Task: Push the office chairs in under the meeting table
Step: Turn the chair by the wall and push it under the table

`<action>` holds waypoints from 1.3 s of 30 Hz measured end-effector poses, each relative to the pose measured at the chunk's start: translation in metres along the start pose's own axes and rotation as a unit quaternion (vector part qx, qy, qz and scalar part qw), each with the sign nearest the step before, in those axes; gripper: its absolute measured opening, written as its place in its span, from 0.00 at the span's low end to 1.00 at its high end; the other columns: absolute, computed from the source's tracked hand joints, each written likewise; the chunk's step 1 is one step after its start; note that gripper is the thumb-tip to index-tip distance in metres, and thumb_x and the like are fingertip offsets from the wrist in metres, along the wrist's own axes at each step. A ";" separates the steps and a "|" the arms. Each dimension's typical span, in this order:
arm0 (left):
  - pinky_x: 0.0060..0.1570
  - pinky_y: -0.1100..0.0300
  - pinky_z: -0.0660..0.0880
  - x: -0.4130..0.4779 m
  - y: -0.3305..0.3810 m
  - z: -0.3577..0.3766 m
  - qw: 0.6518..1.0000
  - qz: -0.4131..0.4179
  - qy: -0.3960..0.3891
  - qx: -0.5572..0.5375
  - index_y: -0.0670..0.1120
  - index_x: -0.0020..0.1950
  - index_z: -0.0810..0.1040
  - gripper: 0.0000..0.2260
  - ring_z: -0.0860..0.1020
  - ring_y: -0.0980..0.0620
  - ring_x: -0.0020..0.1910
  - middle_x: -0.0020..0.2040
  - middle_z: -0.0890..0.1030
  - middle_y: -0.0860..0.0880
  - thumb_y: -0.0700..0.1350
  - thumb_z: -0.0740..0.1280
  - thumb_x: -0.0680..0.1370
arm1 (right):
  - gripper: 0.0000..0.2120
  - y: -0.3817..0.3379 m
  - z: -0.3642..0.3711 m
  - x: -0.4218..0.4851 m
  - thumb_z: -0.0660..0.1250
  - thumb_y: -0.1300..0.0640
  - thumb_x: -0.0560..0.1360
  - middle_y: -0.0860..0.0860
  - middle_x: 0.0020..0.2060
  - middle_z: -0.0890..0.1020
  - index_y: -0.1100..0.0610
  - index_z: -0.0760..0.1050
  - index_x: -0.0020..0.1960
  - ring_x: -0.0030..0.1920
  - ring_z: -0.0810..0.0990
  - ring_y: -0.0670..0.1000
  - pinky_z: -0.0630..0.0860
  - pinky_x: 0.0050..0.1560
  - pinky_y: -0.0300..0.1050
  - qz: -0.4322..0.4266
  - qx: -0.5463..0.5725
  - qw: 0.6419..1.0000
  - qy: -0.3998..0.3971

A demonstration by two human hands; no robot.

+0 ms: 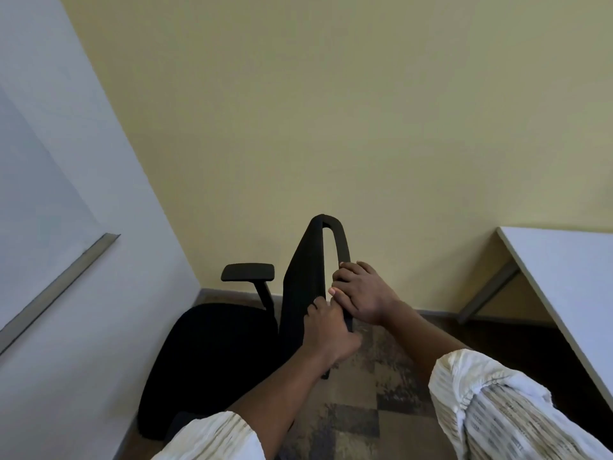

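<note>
A black office chair (pixel 215 353) stands in the room's corner, its seat toward the left wall and its backrest seen edge-on at the centre. My left hand (pixel 326 330) grips the lower part of the backrest's top edge. My right hand (pixel 361 293) is closed over the backrest's frame just above it. One armrest (pixel 248 272) sticks up behind the seat. The white meeting table (pixel 564 280) runs along the right side, well apart from the chair.
A yellow wall (pixel 331 127) stands directly behind the chair and a grey wall (pixel 99 260) with a whiteboard's metal rail (pixel 59 287) lies to the left. Patterned carpet (pixel 365 410) spans the gap between chair and table. A grey table leg (pixel 491 293) slants down by the wall.
</note>
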State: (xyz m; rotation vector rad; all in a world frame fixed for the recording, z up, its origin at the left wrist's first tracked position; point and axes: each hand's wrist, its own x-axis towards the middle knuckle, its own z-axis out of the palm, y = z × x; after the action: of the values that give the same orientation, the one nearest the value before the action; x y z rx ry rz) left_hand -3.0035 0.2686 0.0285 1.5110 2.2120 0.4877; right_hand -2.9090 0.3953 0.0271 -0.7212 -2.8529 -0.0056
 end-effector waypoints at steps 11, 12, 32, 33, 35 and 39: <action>0.64 0.48 0.71 -0.067 0.067 0.048 0.982 0.154 -0.088 0.065 0.46 0.76 0.58 0.39 0.69 0.41 0.64 0.66 0.68 0.41 0.54 0.71 0.70 | 0.23 -0.001 -0.032 -0.160 0.46 0.43 0.84 0.47 0.63 0.77 0.47 0.79 0.60 0.73 0.64 0.54 0.58 0.74 0.55 0.171 0.031 0.985 0.010; 0.64 0.48 0.71 -0.077 0.073 0.052 0.977 0.176 -0.099 0.071 0.46 0.76 0.58 0.38 0.69 0.41 0.64 0.66 0.68 0.42 0.55 0.71 0.71 | 0.22 -0.007 -0.035 -0.181 0.47 0.43 0.84 0.48 0.64 0.77 0.47 0.78 0.60 0.74 0.64 0.54 0.58 0.74 0.55 0.194 0.031 0.980 0.005; 0.61 0.49 0.70 -0.178 0.054 0.051 0.847 0.438 -0.228 0.197 0.54 0.72 0.64 0.30 0.74 0.46 0.60 0.64 0.73 0.49 0.58 0.64 0.70 | 0.34 -0.140 -0.055 -0.375 0.42 0.25 0.77 0.48 0.55 0.80 0.47 0.78 0.53 0.69 0.70 0.54 0.48 0.77 0.63 0.516 -0.033 0.856 0.034; 0.61 0.49 0.70 -0.185 0.055 0.051 0.845 0.442 -0.217 0.206 0.54 0.71 0.66 0.29 0.73 0.46 0.60 0.63 0.73 0.49 0.59 0.64 0.70 | 0.36 -0.145 -0.061 -0.379 0.42 0.23 0.76 0.47 0.48 0.81 0.47 0.78 0.49 0.60 0.75 0.52 0.55 0.75 0.61 0.514 -0.042 0.857 0.022; 0.61 0.50 0.68 -0.191 0.056 0.053 0.848 0.443 -0.192 0.219 0.54 0.68 0.72 0.27 0.73 0.47 0.59 0.62 0.73 0.50 0.62 0.61 0.70 | 0.39 -0.147 -0.069 -0.383 0.40 0.21 0.74 0.45 0.36 0.80 0.49 0.78 0.41 0.43 0.77 0.48 0.68 0.63 0.56 0.505 -0.050 0.861 0.004; 0.58 0.51 0.68 -0.205 0.062 0.062 0.859 0.442 -0.123 0.228 0.52 0.59 0.82 0.30 0.74 0.49 0.56 0.58 0.75 0.52 0.70 0.56 0.69 | 0.42 -0.154 -0.084 -0.399 0.41 0.19 0.71 0.48 0.28 0.78 0.52 0.76 0.34 0.30 0.75 0.47 0.74 0.40 0.50 0.502 -0.027 0.864 -0.028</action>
State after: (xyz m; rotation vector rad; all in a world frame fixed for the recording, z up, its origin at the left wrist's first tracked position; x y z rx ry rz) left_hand -2.8556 0.1017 0.0358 2.6587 1.3720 -0.0164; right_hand -2.6217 0.0673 0.0397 -2.1215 -2.1702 0.0874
